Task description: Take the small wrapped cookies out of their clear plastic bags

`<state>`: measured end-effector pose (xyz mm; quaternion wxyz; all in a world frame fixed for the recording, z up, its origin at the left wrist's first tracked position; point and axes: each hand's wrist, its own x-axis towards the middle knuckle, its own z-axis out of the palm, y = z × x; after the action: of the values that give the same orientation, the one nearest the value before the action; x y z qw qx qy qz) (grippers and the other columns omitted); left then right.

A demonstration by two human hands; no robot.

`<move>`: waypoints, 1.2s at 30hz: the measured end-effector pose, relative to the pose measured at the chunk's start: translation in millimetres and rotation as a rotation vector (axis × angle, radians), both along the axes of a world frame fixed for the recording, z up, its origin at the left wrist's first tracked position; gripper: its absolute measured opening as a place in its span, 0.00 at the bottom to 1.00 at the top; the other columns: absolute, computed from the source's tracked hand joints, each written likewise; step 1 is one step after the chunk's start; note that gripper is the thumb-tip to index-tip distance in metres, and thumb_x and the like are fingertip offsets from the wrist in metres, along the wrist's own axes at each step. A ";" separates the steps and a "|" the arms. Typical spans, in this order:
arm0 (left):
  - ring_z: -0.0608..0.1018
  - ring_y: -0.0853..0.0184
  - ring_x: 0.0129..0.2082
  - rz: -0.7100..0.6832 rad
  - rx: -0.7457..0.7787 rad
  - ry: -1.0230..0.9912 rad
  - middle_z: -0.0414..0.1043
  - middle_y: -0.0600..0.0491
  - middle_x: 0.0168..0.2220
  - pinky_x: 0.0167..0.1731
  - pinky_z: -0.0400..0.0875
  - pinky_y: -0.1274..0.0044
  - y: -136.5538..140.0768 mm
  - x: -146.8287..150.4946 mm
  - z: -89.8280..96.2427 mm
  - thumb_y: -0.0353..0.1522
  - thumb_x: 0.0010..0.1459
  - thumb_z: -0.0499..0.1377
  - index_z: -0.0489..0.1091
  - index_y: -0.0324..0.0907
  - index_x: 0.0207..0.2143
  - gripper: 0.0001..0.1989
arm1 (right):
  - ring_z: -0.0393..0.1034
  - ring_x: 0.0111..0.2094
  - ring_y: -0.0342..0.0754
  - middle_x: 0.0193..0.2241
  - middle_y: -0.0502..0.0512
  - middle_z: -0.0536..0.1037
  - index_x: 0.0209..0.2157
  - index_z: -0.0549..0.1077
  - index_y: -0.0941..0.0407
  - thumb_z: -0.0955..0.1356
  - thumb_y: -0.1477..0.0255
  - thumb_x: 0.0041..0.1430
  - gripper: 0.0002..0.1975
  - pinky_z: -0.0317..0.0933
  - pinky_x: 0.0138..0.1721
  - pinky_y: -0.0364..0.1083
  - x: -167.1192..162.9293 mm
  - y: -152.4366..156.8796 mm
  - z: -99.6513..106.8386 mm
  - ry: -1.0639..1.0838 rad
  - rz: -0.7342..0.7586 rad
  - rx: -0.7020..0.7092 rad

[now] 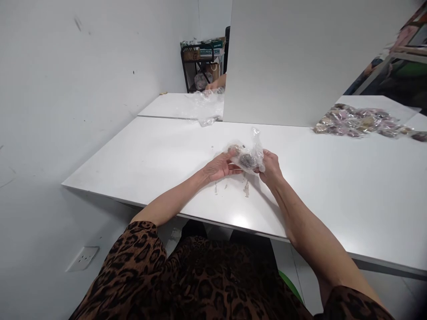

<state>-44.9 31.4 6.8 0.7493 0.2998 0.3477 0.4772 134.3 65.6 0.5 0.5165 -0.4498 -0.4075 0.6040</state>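
Observation:
A crinkled clear plastic bag (255, 144) with a dark, round, rough-looking lump (247, 160) in it is held up just over the white table. My left hand (223, 165) is closed on the bag's left side, thumb on top and fingers curled underneath. On the right side, my right hand (271, 166) pinches the plastic, its fingertips partly hidden behind the bag. A brownish patch shows through the plastic near my left thumb; I cannot make out what it is. Brown crumbs and flakes (246, 189) lie on the table below my hands.
A tall white panel (283, 62) stands at the table's (113, 164) back edge. Plastic-wrapped pieces (360, 121) are heaped at the back right. Behind the panel's left edge, another person's hand (216, 83) touches loose clear plastic (203, 106). A wall borders the left side.

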 end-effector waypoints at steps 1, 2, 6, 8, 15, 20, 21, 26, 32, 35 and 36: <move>0.83 0.59 0.41 0.029 0.002 0.024 0.81 0.44 0.43 0.51 0.77 0.63 1.0 1.1 -2.2 0.43 0.56 0.72 0.74 0.39 0.47 0.23 | 0.53 0.16 0.38 0.15 0.44 0.61 0.22 0.65 0.53 0.80 0.59 0.41 0.23 0.46 0.12 0.41 -0.3 0.4 -0.8 0.006 0.017 -0.013; 0.82 0.61 0.40 0.072 0.002 0.045 0.81 0.45 0.41 0.50 0.77 0.64 2.3 1.7 -3.9 0.41 0.55 0.72 0.74 0.39 0.46 0.21 | 0.55 0.16 0.39 0.16 0.45 0.63 0.23 0.66 0.53 0.80 0.57 0.41 0.24 0.49 0.13 0.42 -0.5 0.8 -1.3 0.018 0.035 -0.023; 0.80 0.67 0.32 0.320 -0.008 0.092 0.79 0.51 0.34 0.41 0.77 0.71 6.7 -2.9 -6.3 0.33 0.55 0.69 0.72 0.40 0.40 0.13 | 0.71 0.28 0.46 0.30 0.51 0.75 0.39 0.73 0.52 0.76 0.42 0.45 0.31 0.70 0.25 0.46 -0.9 -1.1 -0.4 0.095 0.147 0.011; 0.78 0.70 0.30 0.406 0.027 0.133 0.78 0.54 0.32 0.37 0.75 0.74 6.6 -6.7 -6.2 0.32 0.55 0.68 0.71 0.40 0.40 0.12 | 0.76 0.40 0.50 0.43 0.54 0.79 0.50 0.71 0.48 0.77 0.43 0.45 0.37 0.75 0.36 0.48 -1.8 -5.5 0.9 0.054 0.224 0.054; 0.80 0.66 0.38 0.229 0.189 0.116 0.80 0.51 0.41 0.41 0.76 0.73 3.7 -10.6 -4.6 0.39 0.48 0.76 0.73 0.42 0.46 0.26 | 0.74 0.41 0.49 0.42 0.54 0.80 0.42 0.75 0.52 0.79 0.50 0.46 0.28 0.72 0.39 0.48 -5.2 -9.1 -2.4 -0.020 0.200 0.125; 0.81 0.58 0.45 0.088 0.029 -0.080 0.80 0.43 0.44 0.52 0.76 0.60 -0.9 -8.9 1.3 0.52 0.54 0.70 0.73 0.41 0.47 0.28 | 0.75 0.39 0.51 0.35 0.52 0.78 0.33 0.71 0.50 0.73 0.48 0.50 0.21 0.72 0.38 0.51 3.4 3.7 -6.2 0.083 0.076 0.181; 0.81 0.55 0.47 0.067 0.000 -0.117 0.80 0.42 0.45 0.53 0.76 0.57 -2.3 -8.5 2.1 0.56 0.54 0.67 0.73 0.41 0.48 0.31 | 0.75 0.40 0.53 0.36 0.53 0.79 0.33 0.71 0.49 0.72 0.47 0.51 0.21 0.72 0.39 0.52 5.1 4.2 -5.2 0.083 0.082 0.208; 0.82 0.58 0.40 0.046 -0.063 -0.097 0.80 0.44 0.43 0.44 0.79 0.62 -0.1 -9.4 -3.3 0.55 0.55 0.67 0.71 0.41 0.55 0.34 | 0.76 0.51 0.57 0.43 0.56 0.81 0.32 0.73 0.49 0.67 0.45 0.59 0.21 0.72 0.47 0.57 12.0 -1.4 10.6 0.120 0.073 0.318; 0.79 0.68 0.31 0.236 -0.033 0.119 0.76 0.50 0.46 0.37 0.77 0.72 7.5 -12.6 -12.7 0.47 0.48 0.74 0.60 0.50 0.66 0.46 | 0.74 0.58 0.58 0.46 0.54 0.82 0.36 0.78 0.46 0.66 0.45 0.62 0.21 0.72 0.51 0.60 20.2 -4.0 28.1 0.129 -0.008 0.339; 0.79 0.59 0.50 0.157 0.136 0.214 0.71 0.43 0.58 0.50 0.74 0.68 4.7 -15.3 -10.4 0.53 0.50 0.71 0.65 0.50 0.63 0.42 | 0.75 0.58 0.58 0.44 0.54 0.82 0.34 0.78 0.46 0.67 0.46 0.62 0.20 0.73 0.51 0.60 16.7 -4.5 35.1 0.151 -0.002 0.370; 0.76 0.57 0.56 0.136 0.185 0.261 0.69 0.42 0.62 0.55 0.72 0.66 3.5 -16.5 -9.4 0.51 0.50 0.72 0.65 0.49 0.64 0.42 | 0.74 0.58 0.58 0.43 0.54 0.82 0.34 0.78 0.47 0.67 0.46 0.62 0.20 0.73 0.51 0.60 14.2 -5.2 38.2 0.148 0.007 0.387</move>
<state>-61.3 34.9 -2.6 0.6330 0.4024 0.4162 0.5139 148.5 60.4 38.7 0.6197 -0.2951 -0.4783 0.5478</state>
